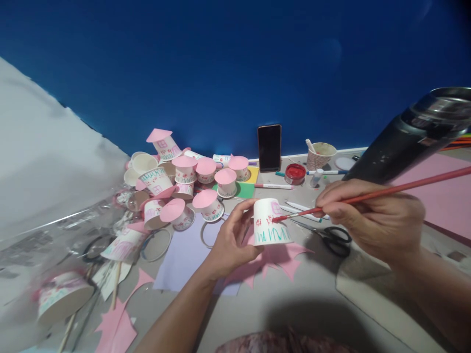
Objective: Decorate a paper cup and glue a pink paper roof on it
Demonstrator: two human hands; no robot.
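My left hand (230, 240) grips an upside-down white paper cup (270, 223) by its left side. The cup carries green zigzag marks, small red marks and a pink window shape. My right hand (368, 215) pinches a long red-handled paintbrush (368, 195). The brush's red tip touches the cup's right side, near the window. Under the cup lie pink paper scraps (275, 260) and a lilac sheet (184, 255).
A heap of decorated cups with pink cone roofs (191, 181) lies left of centre. Behind stand a phone (269, 147), a red paint pot (295, 173), a cup with a stick (321, 155) and markers. Black scissors (333, 238) lie under my right hand. A dark metal flask (412, 132) leans at right.
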